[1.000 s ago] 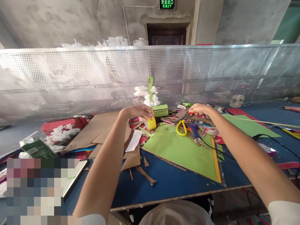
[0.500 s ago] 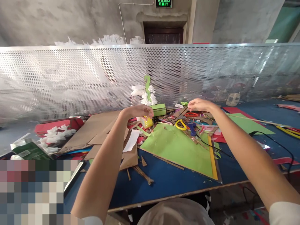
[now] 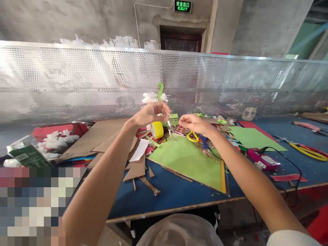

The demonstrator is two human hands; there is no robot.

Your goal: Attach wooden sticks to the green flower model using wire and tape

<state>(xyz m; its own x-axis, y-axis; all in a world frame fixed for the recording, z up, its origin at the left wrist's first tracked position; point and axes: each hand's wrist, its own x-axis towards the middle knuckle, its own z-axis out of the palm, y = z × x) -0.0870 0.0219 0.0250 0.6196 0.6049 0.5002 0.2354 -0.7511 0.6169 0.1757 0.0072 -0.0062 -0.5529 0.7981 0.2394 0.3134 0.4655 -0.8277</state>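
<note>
At mid-frame — left hand (image 3: 153, 111) pinches clear strip (image 3: 169, 127); right hand (image 3: 192, 123) curled, hold unclear — likely tape-handling; next move needs steadiness.

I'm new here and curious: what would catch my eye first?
Probably the large green sheet on the blue table, with the left hand and right hand close together near its far edge. A yellow roll shows just below the left hand, and a lit EXIT sign glows above the doorway beyond the perforated screen.
</note>
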